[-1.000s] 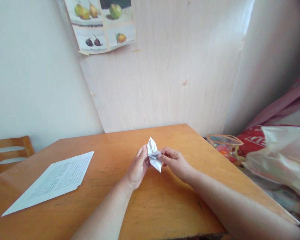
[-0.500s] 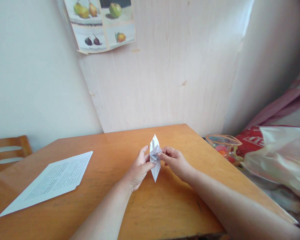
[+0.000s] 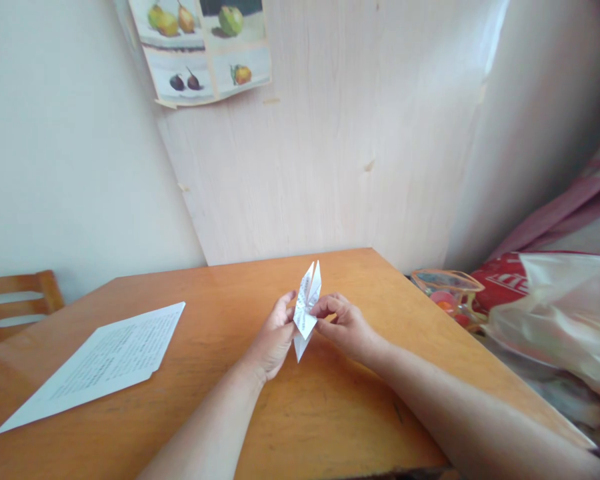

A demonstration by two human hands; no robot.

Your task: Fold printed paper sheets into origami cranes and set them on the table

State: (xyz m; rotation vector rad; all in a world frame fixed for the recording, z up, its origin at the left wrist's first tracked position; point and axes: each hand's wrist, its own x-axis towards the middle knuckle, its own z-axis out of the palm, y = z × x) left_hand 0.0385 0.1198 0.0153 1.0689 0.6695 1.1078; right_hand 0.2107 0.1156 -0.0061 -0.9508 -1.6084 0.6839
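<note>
My half-curled left hand (image 3: 275, 339) and right hand (image 3: 351, 327) pinch pointed, white folded paper (image 3: 305, 323), contact partly hidden; gentle pressure should spare creases.

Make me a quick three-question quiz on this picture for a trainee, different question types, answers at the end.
1. True or false: the left hand and the right hand both touch the folded paper.
2. Fill in the blank: the poster on the pale panel shows painted ____.
3. Multiple choice: where is the printed paper?
A) In the right hand
B) On the table, left of both hands
C) Stuck to the panel

Key: 1 true; 2 fruit; 3 B.
</note>
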